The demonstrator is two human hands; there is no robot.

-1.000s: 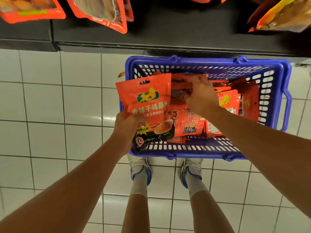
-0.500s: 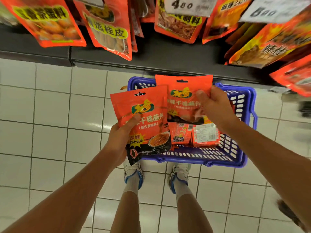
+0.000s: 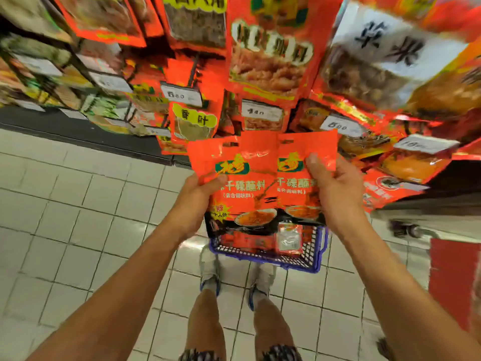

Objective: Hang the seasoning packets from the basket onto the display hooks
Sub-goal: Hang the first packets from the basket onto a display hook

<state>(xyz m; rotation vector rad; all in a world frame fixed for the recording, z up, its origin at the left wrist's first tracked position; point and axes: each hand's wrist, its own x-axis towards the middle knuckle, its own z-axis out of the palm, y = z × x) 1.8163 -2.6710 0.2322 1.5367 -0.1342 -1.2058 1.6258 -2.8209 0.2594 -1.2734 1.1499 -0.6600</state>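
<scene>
Two seasoning packets held up side by side before the display, above the basket point(image 3: 316, 254): left hand point(image 3: 197, 201) pinching the left packet point(image 3: 234, 183), right hand point(image 3: 335, 188) clenched on the right packet point(image 3: 304, 162). Best to square one top edge, find its hang hole, and slide it level onto a free hook. Hooks themselves blurred, impossible to pick out.

Landmark: left packet point(image 3: 242, 183), orange-red, pinched by the left hand point(image 3: 197, 196). It reads "干碟蘸料", w/ small bracketed line beneath, approx. "(复合调味料)"; green-yellow logo above too smeared to read.

Right packet point(image 3: 299, 178), overlapping landmark's right edge, pinched by right hand point(image 3: 335, 194): same "干碟蘸料" + bracket line.

Above-left of landmark, hanging pack point(image 3: 194, 123) w/ yellow label "香叶".

Price tags above landmark, blurred: left tag point(image 3: 181, 95) approx. "680"; middle tag point(image 3: 261, 112) approx. "440"; right tag point(image 3: 341, 125) approx. "500".

Other pack text unreadable.
</scene>
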